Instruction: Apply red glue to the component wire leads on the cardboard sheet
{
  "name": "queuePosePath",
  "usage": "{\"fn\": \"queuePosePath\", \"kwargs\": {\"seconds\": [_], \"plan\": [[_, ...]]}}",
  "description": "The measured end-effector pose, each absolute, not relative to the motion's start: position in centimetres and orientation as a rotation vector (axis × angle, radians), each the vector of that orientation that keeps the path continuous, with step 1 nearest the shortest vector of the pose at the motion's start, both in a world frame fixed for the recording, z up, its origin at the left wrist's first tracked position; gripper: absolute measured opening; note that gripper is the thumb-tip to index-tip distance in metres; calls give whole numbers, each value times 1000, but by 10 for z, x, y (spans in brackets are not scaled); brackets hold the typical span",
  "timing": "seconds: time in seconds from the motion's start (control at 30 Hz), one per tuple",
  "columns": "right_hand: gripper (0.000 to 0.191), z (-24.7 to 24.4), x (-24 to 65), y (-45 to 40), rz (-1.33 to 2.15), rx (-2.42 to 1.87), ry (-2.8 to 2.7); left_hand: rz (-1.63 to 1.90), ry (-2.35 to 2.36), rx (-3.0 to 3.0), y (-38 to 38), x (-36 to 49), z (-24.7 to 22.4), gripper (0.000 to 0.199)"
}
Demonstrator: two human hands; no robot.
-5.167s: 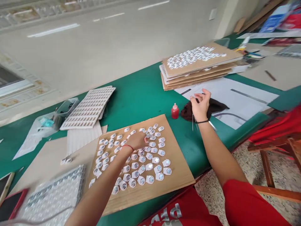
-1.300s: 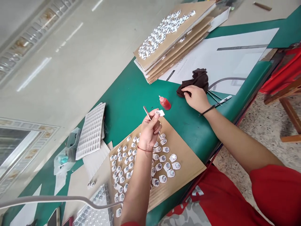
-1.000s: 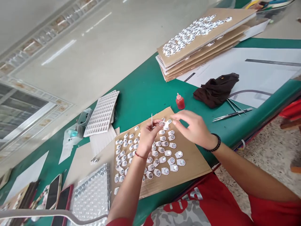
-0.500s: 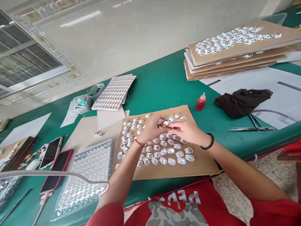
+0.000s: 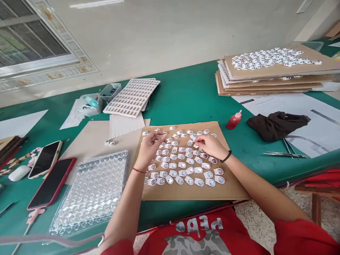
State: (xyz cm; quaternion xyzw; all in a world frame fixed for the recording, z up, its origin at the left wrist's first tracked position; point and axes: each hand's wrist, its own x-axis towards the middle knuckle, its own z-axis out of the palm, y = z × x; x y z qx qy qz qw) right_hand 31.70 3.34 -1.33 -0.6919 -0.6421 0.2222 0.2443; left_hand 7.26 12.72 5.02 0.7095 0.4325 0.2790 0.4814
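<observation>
Over the left part of the cardboard sheet (image 5: 164,194) is my left hand (image 5: 150,147), its fingers closed round a thin stick-like tool (image 5: 156,134) that points up and away. My right hand (image 5: 211,146) is at the sheet's right half, thumb and fingertips pinched on a small white tag (image 5: 196,145) with a round silvery piece. How far that tag is off the sheet I cannot tell. Similar white tags (image 5: 182,165) lie in rough rows between and in front of my hands. Some tags behind the left hand are hidden.
Left of the sheet lie a clear bubbled plastic pack (image 5: 92,191), a red-cased phone (image 5: 53,182) and a second phone (image 5: 45,159). Slotted trays (image 5: 132,97) sit behind. To the right are a red bottle (image 5: 234,120), dark cloth (image 5: 276,124), tweezers (image 5: 284,154) and stacked cardboard (image 5: 265,72).
My hands were together over the middle of the sheet and are now apart. The left has moved left with the thin tool; the right is lower over the tags. The camera view has shifted.
</observation>
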Motion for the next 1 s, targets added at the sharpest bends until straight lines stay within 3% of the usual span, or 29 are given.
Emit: {"fn": "queuePosePath", "kwargs": {"seconds": [0.43,1.0], "plan": [[34,12,318,65,789,-1860,-2151,891,983,1632,119,63,63,25],[35,-15,309,33,533,-2181,-1750,1081,1010,1520,118,53,74,22]]}}
